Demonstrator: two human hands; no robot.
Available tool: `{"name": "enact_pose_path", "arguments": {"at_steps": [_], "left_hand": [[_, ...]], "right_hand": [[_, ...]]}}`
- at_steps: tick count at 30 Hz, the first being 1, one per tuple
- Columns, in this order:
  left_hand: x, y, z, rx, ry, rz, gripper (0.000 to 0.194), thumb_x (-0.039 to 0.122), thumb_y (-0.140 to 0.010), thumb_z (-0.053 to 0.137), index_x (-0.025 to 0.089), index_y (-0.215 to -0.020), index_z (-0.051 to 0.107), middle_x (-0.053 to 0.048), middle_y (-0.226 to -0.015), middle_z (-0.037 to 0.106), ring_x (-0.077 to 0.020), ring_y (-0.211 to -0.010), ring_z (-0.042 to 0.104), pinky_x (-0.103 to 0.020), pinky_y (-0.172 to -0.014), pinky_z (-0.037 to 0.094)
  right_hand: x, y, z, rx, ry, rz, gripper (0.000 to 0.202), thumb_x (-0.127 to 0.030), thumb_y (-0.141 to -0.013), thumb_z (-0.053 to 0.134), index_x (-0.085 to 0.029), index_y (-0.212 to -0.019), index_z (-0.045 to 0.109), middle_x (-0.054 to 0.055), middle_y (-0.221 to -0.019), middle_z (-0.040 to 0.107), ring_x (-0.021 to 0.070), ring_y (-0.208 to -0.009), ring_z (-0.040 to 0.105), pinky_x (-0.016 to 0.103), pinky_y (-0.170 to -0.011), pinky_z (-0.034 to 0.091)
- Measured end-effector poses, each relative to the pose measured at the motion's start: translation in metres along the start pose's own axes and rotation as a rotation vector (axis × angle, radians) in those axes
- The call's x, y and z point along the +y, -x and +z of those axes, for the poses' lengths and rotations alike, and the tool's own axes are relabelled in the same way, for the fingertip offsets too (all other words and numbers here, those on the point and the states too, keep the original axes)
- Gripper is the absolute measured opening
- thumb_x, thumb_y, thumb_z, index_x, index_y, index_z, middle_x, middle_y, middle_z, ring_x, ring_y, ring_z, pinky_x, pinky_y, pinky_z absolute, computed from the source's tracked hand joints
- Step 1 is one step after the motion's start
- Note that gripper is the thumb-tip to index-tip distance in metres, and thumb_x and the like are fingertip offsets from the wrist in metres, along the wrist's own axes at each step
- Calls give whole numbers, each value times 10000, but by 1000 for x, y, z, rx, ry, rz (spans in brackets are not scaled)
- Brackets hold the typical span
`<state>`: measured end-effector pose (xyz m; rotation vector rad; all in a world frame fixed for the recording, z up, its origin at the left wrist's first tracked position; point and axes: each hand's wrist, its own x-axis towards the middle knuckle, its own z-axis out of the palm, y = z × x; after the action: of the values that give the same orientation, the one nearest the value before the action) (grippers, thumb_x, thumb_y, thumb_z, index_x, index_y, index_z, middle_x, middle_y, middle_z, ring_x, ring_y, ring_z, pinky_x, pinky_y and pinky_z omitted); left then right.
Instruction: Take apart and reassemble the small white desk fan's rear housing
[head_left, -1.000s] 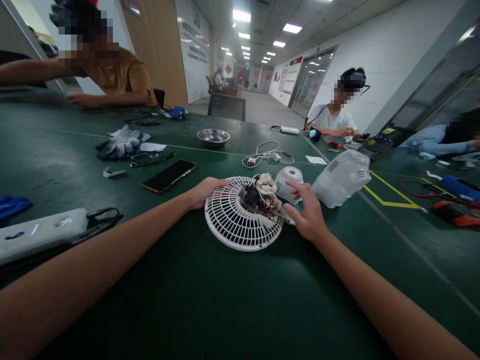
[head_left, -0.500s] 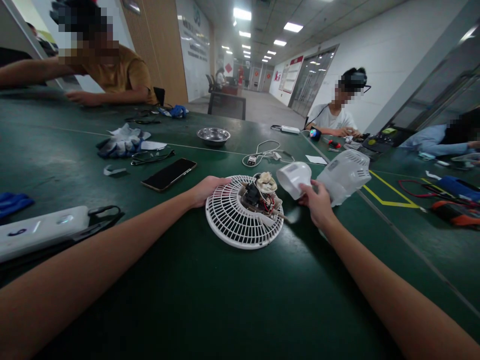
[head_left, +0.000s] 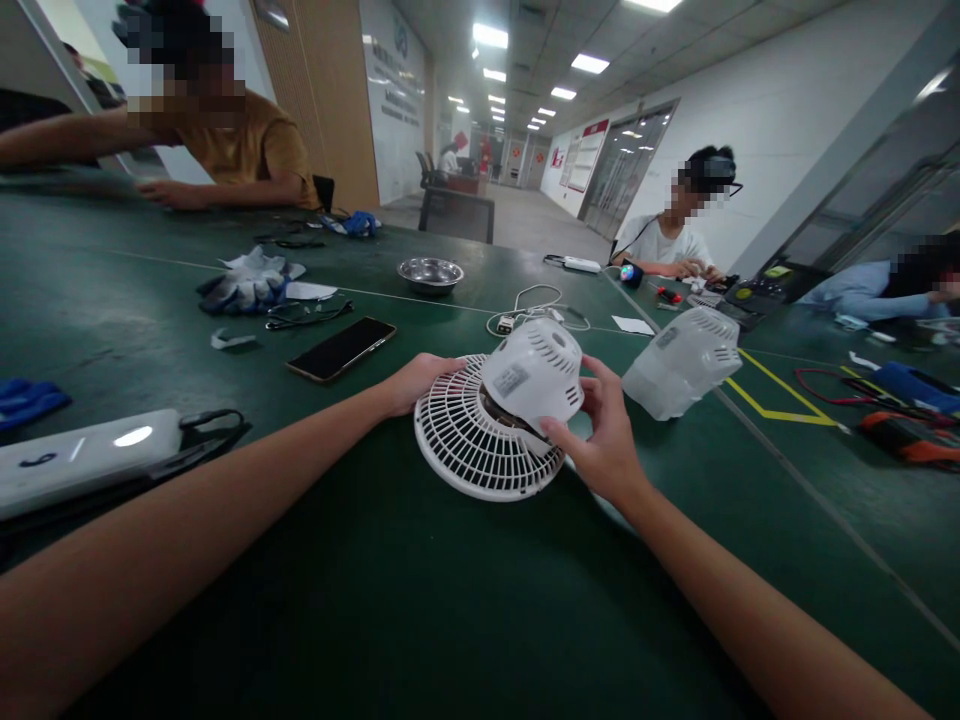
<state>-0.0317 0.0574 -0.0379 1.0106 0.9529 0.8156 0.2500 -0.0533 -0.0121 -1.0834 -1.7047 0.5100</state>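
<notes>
A white round fan grille (head_left: 480, 455) lies on the green table in front of me. My left hand (head_left: 421, 382) grips its far left rim, with the fingertips partly hidden. Over the grille's middle sits a white motor cover (head_left: 534, 368) with vent slots and a grey label. My right hand (head_left: 606, 425) holds this cover from the right, thumb at the near side and fingers behind. The motor and its wires are mostly hidden beneath it; a dark strip shows under the cover's lower edge. To the right stands a translucent white plastic housing (head_left: 681, 362), touched by neither hand.
Left of the grille lie a phone (head_left: 342, 349), work gloves (head_left: 251, 280) and a white power bank (head_left: 90, 460). A metal bowl (head_left: 430, 275) and a coiled white cable (head_left: 536, 308) are farther back. An orange-black meter (head_left: 907, 437) lies far right. Other people sit around the table.
My right hand has brought the motor cover leftward and turned it over the motor, which was exposed before. My left hand stays on the grille rim.
</notes>
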Motion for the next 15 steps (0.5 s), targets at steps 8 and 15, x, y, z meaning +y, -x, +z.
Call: {"name": "enact_pose_path", "arguments": {"at_steps": [8,15], "left_hand": [[16,19,4,69,-754,643,503,516,-999,593,200,-1380,681,-150,-1539,603,-329,-1447,532,-506,-1202,407],[38,50,40,-231,-921,754,752,540,-778,873,181,-1398,641,-169,-1332,728,-356,-1150,703,-454,-976,540]], "right_hand": [[0,-2,-7,-79,277,-166,779,-375,-846,780,-350,-1538,424,103,-1405,603,331,-1173,643,615,-996,594],[-2,-3,-13,-140,178,-95,830,-453,-814,813,-351,-1546,437,105,-1457,596,352,-1193,641,625,-1038,563]]}}
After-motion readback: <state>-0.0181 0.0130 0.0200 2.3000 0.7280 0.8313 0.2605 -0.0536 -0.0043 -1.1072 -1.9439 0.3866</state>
